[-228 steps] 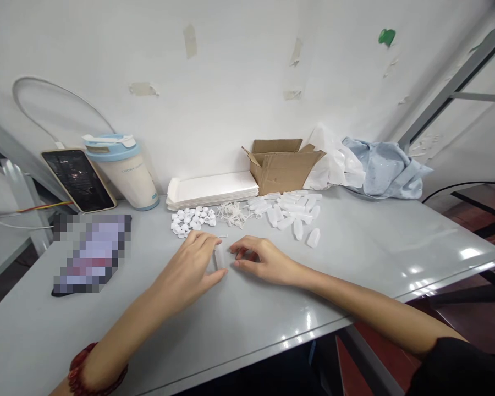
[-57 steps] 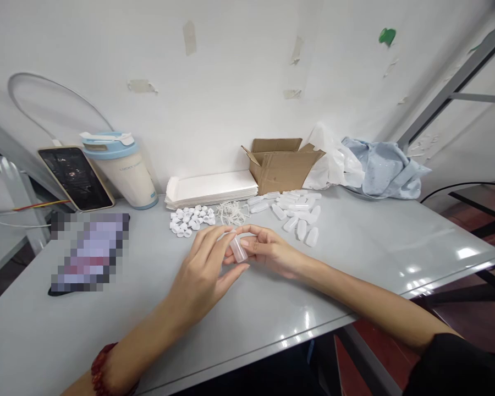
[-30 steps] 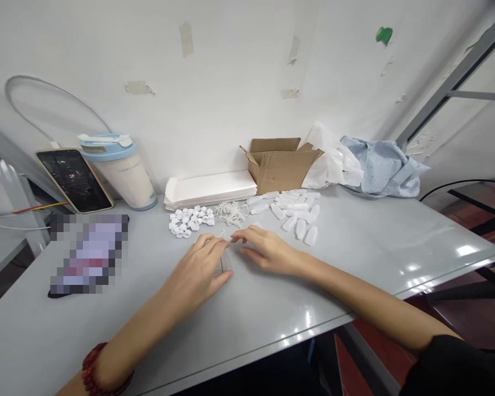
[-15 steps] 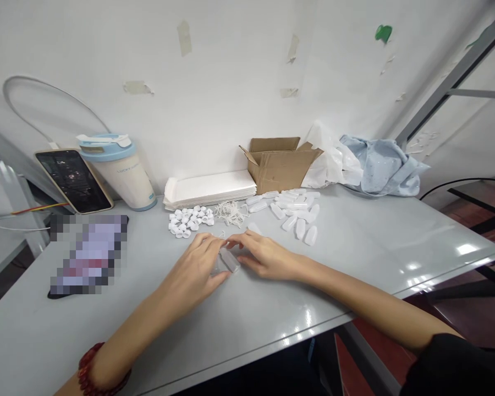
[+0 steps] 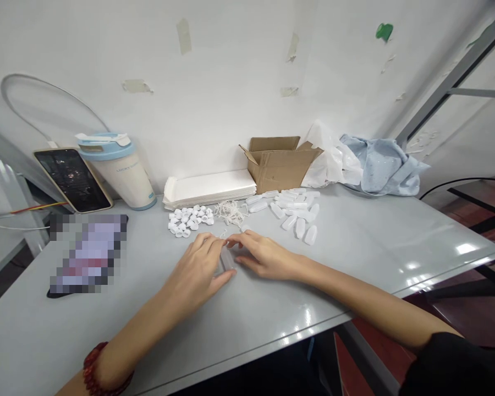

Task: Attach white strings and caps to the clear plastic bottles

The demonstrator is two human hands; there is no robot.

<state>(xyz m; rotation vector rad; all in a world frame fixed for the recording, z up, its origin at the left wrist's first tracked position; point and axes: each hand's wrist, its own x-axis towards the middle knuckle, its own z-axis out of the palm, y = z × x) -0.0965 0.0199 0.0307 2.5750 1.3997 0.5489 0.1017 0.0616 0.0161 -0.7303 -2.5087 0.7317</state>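
Note:
My left hand (image 5: 196,269) and my right hand (image 5: 262,254) meet low over the grey table (image 5: 355,264), fingers curled around a small translucent plastic vial (image 5: 226,258) held between them. The left thumb and fingers pinch the vial's near end. The right fingertips press on its far end, where a thin white string shows. Just beyond the hands lie a heap of white caps (image 5: 190,218), a tangle of white strings (image 5: 230,212) and a pile of several more vials (image 5: 295,212).
A stack of white trays (image 5: 210,190) and an open cardboard box (image 5: 278,162) stand against the wall. A white plastic bag and blue cloth (image 5: 381,165) lie at the back right. At the left are a lidded cup (image 5: 121,170), a propped phone (image 5: 72,179) and a blurred item (image 5: 88,253).
The hands held the vial raised and tilted about two seconds ago, then lowered it to the table. Since half a second ago the vial turned more upright between the fingers; the hands barely shifted.

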